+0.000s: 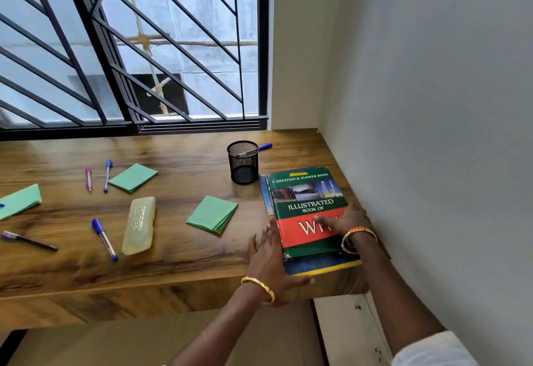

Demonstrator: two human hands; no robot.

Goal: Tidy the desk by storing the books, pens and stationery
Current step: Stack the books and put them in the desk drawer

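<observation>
Book stack [310, 212] at desk's [173, 264] right corner, between both hands, likely squared vs. wall. Left hand [266, 259] flat, fingers straight, along stack's left edge; right hand [344, 220] flat atop cover. Pens [105, 238], notepads [212, 214], case [139, 225] & mesh holder [243, 162] left of hands, unstored.

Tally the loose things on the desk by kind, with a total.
Pens: 6, e.g.
Green paper pads: 3, e.g.
Books: 2 showing, stacked
Pencil case: 1
Mesh pen cup: 1
Total: 13
</observation>
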